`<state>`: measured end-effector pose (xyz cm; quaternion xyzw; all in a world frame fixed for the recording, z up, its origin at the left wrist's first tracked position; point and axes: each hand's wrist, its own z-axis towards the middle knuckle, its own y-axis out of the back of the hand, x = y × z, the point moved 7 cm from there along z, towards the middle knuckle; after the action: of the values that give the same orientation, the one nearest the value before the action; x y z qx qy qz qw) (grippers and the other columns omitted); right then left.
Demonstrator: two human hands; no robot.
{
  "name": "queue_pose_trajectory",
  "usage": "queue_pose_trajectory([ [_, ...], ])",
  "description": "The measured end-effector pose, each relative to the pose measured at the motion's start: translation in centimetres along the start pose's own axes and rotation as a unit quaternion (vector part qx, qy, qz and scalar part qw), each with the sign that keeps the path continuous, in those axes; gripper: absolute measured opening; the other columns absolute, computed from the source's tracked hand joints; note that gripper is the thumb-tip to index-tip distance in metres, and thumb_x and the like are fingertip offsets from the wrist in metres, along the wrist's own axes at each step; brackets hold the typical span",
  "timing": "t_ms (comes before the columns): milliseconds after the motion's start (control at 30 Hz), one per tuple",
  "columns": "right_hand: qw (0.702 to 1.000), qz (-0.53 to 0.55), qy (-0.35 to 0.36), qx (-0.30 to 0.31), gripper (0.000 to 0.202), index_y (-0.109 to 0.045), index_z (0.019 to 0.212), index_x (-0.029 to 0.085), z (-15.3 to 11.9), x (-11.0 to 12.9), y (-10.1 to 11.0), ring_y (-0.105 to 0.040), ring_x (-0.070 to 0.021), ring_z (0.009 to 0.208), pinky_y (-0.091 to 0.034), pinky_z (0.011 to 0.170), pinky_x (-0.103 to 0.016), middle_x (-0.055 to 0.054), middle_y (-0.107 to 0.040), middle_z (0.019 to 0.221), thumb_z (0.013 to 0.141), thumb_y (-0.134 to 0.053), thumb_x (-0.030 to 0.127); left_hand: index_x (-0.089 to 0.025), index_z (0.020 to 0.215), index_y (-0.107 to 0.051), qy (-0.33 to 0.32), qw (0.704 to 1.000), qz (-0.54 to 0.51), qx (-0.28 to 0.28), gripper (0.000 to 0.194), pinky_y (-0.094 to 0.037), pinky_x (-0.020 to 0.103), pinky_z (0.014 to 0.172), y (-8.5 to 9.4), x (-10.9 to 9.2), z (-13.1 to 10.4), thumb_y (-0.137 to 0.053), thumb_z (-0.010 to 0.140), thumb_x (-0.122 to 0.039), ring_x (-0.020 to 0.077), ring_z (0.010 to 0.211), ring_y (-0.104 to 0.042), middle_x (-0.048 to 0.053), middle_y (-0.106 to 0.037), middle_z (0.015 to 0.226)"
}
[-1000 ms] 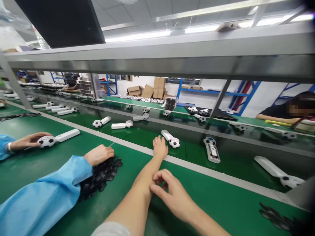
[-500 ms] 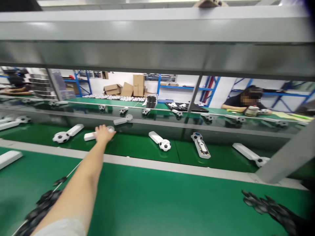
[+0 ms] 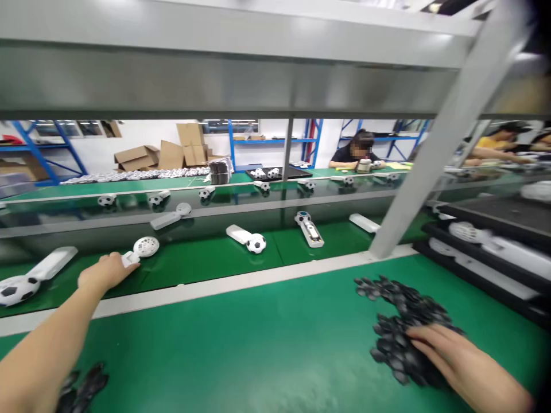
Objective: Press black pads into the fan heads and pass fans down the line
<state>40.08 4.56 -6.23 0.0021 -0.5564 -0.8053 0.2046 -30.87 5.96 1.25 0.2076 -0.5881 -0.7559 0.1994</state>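
Note:
My left hand (image 3: pixel 104 272) reaches over the conveyor belt, its fingers closed round the handle of a white handheld fan (image 3: pixel 146 246) with a round slotted head. On the right of the green table (image 3: pixel 241 344), my right hand (image 3: pixel 462 358) dips into a pile of small black disc-like parts (image 3: pixel 402 304). Its fingers are pressed together at the pile, and whatever they pinch is hidden. Close by on the belt lie a soccer-ball-patterned fan (image 3: pixel 256 243), an opened fan with its inside showing (image 3: pixel 310 230) and another white fan (image 3: pixel 171 217).
Black trays holding white fans (image 3: pixel 495 246) are stacked at the right. A slanted grey post (image 3: pixel 430 143) rises from the table edge, under a metal beam (image 3: pixel 215 80). More black parts (image 3: pixel 86 387) lie lower left. A co-worker (image 3: pixel 357 150) sits across the line.
The view has swung right. My left hand has gone from spread over the fan to gripping its handle, turning its head toward the right. My right hand has come into view at the black parts.

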Motion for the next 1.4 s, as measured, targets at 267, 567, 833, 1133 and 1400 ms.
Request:
queue_pose_trajectory([
  [267, 0.992, -0.009, -0.007, 0.126, 0.027, -0.064, 0.093, 0.021, 2.3, 4.9, 1.7, -0.059, -0.02, 0.089, -0.045, 0.081, -0.032, -0.007, -0.062, 0.096, 0.088, -0.038, 0.027, -0.023, 0.127, -0.034, -0.155, 0.971, -0.062, 0.169, 0.06, -0.046, 0.036, 0.067, 1.1, -16.2, -13.1, -0.026, 0.081, -0.062, 0.0281, 0.078, -0.062, 0.005, -0.064, 0.096],
  [567, 0.972, 0.113, -0.033, 0.203, 0.009, -0.06, 0.084, 0.017, 3.7, 3.8, 0.9, -0.058, -0.0129, 0.069, -0.044, 0.064, -0.023, -0.002, -0.063, 0.076, 0.077, -0.058, 0.023, -0.026, 0.122, -0.048, -0.432, 0.867, -0.102, 0.228, 0.055, -0.04, 0.045, 0.088, 0.5, -29.8, -29.1, -0.048, 0.074, -0.053, 0.0319, 0.108, -0.047, 0.009, -0.053, 0.116],
  [833, 0.963, 0.147, -0.018, 0.227, 0.006, -0.053, 0.072, 0.017, 3.9, 4.7, 1.2, -0.051, -0.0112, 0.057, -0.038, 0.053, -0.022, 0.001, -0.057, 0.063, 0.073, -0.059, 0.018, -0.027, 0.134, -0.028, -0.467, 0.825, -0.178, 0.264, 0.067, -0.042, 0.04, 0.087, 0.7, -35.1, -30.3, -0.047, 0.077, -0.057, 0.0285, 0.106, -0.05, 0.008, -0.049, 0.122],
  [1133, 0.939, 0.261, 0.143, 0.171, 0.014, -0.063, 0.086, 0.019, 2.7, 12.3, 4.2, -0.055, -0.0123, 0.077, -0.045, 0.073, -0.026, -0.002, -0.059, 0.081, 0.084, -0.049, 0.016, -0.02, 0.135, -0.025, -0.408, 0.873, -0.157, 0.216, 0.079, -0.044, 0.043, 0.082, 0.2, -35.0, -30.8, -0.05, 0.073, -0.062, 0.0332, 0.101, -0.054, 0.013, -0.049, 0.123],
  [1400, 0.925, 0.256, 0.265, 0.091, 0.017, -0.058, 0.093, 0.017, 0.9, 15.5, 4.4, -0.052, -0.0142, 0.081, -0.045, 0.07, -0.026, -0.006, -0.058, 0.088, 0.086, -0.044, 0.012, -0.025, 0.135, -0.026, -0.413, 0.856, -0.206, 0.233, 0.08, -0.043, 0.038, 0.084, 0.1, -34.2, -30.4, -0.063, 0.068, -0.046, 0.0284, 0.106, -0.05, 0.007, -0.047, 0.123],
])
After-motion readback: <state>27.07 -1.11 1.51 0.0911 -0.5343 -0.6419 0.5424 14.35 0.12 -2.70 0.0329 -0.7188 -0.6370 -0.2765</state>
